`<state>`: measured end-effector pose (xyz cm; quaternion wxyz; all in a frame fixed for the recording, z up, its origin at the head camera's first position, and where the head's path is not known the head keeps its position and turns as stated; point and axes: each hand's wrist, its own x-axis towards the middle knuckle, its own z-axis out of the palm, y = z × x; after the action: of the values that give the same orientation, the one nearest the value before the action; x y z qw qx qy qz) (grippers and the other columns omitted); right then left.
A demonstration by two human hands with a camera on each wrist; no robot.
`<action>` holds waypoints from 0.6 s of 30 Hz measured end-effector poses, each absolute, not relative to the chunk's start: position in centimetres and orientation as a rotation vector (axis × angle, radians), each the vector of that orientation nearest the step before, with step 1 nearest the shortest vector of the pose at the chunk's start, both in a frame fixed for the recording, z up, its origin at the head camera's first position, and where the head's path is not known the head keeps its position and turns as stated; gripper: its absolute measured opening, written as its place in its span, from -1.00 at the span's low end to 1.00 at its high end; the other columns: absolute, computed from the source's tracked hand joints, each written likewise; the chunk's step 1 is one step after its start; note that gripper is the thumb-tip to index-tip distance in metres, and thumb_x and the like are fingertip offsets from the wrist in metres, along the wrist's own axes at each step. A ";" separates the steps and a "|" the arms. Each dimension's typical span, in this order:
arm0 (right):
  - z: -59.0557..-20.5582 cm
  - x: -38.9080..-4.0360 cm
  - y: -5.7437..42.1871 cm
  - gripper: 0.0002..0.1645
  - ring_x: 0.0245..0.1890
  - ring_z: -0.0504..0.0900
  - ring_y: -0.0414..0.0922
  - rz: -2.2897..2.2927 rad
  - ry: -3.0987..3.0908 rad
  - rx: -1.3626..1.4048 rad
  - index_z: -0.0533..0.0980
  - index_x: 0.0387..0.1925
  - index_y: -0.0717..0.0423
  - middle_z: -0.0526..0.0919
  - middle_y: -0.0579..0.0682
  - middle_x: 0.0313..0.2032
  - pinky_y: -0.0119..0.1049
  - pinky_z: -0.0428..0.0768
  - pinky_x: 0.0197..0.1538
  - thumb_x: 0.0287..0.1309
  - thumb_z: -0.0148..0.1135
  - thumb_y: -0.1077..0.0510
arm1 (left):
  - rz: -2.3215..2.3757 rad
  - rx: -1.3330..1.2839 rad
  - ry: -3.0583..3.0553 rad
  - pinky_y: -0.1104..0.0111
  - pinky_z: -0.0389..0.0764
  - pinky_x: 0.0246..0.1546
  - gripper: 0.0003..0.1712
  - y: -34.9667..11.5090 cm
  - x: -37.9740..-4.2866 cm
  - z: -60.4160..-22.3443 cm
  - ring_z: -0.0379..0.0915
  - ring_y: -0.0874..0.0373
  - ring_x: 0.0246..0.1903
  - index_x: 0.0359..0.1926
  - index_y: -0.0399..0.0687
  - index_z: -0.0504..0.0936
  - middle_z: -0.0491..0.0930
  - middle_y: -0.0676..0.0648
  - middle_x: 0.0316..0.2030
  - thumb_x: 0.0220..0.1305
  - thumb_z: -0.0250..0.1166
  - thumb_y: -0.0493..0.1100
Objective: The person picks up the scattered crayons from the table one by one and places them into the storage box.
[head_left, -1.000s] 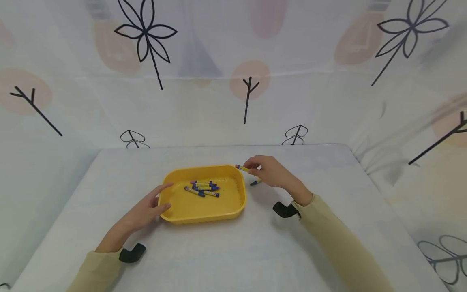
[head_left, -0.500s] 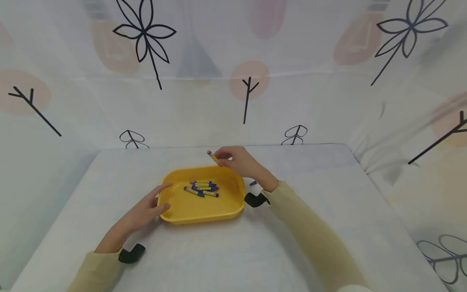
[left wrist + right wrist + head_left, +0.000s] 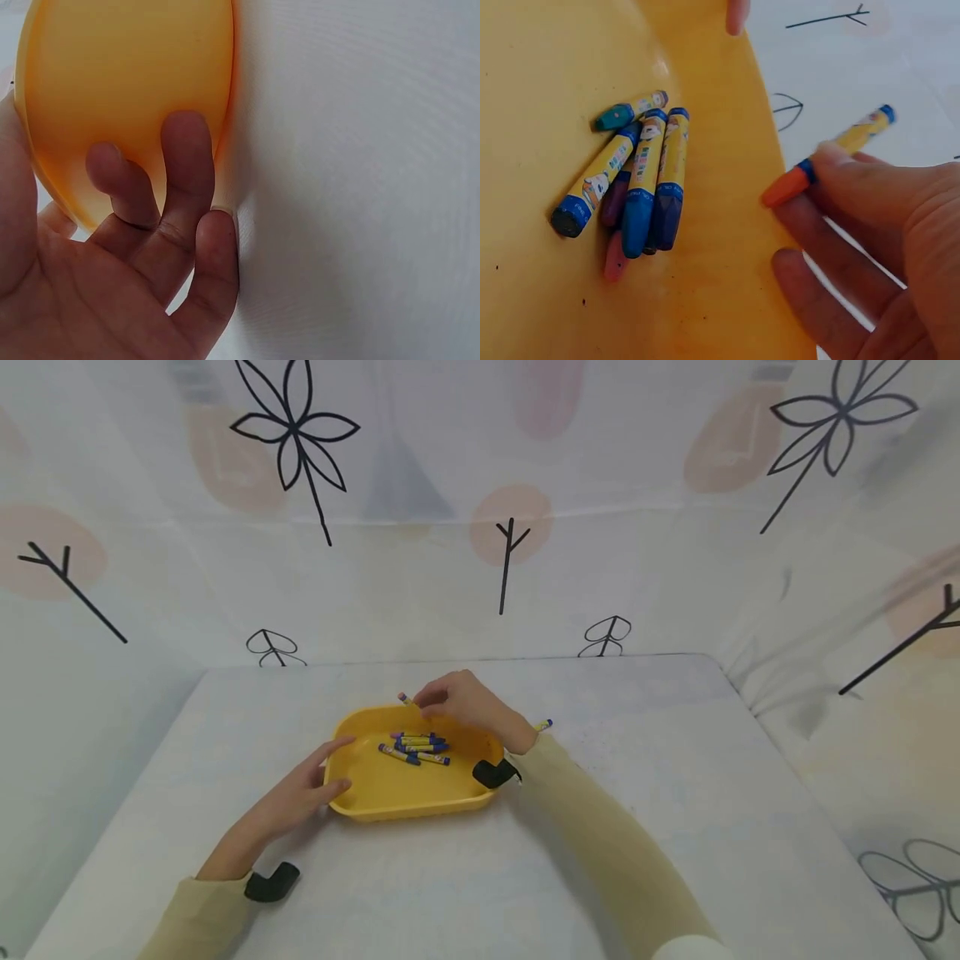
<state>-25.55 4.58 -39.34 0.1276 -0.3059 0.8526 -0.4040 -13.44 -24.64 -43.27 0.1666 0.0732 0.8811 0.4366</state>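
My left hand (image 3: 303, 785) holds the left end of a yellow plastic tray (image 3: 412, 806). Thumb and index finger reach over its rim, while in the left wrist view other fingers (image 3: 187, 150) bend against the outer wall. Over the tray's far rim, my right hand (image 3: 465, 702) pinches an orange oil pastel crayon (image 3: 859, 135) between thumb and fingers, its orange tip (image 3: 784, 187) bare. Several crayons (image 3: 420, 747) with yellow wrappers lie in a loose heap inside, among them a blue one (image 3: 640, 195) and a teal one (image 3: 630, 111).
One more crayon (image 3: 543, 725) lies on the white table (image 3: 420, 893) right of the tray, partly hidden by my right wrist. A patterned cloth (image 3: 420, 593) stands behind the table. Dark wrist mounts (image 3: 272, 882) stick out from both sleeves.
My right hand has carried the orange crayon leftward from the tray's right side to above its far rim, then lowered slightly. My left hand and the tray have stayed put.
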 end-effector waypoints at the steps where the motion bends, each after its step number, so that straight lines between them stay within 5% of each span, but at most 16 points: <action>1: -39.4 -25.5 4.5 -0.73 -0.14 0.63 -0.26 -1.122 2.482 -0.889 0.69 -0.01 0.08 0.73 -0.15 -0.13 -0.35 0.54 0.02 0.28 0.33 0.15 | 1.243 0.207 2.510 0.21 0.48 -0.15 -0.23 -24.6 -13.4 -43.3 0.48 -0.02 -0.12 0.54 0.12 0.08 0.40 -0.34 0.23 0.44 0.22 -0.03; 18: -39.4 -25.1 3.5 -0.72 -0.27 0.59 -0.28 -0.574 2.598 -0.985 0.70 0.00 -0.03 0.72 -0.18 -0.18 -0.40 0.53 -0.14 0.27 0.35 0.09 | 1.296 0.270 2.499 0.17 0.49 -0.10 -0.22 -24.6 -13.1 -43.2 0.50 -0.02 -0.07 0.54 0.07 0.06 0.39 -0.37 0.23 0.44 0.22 -0.06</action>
<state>-25.11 3.55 -39.35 0.1519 -0.3431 0.9051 -0.2001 -13.14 -24.65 -43.19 0.1562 0.0944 0.8727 0.4528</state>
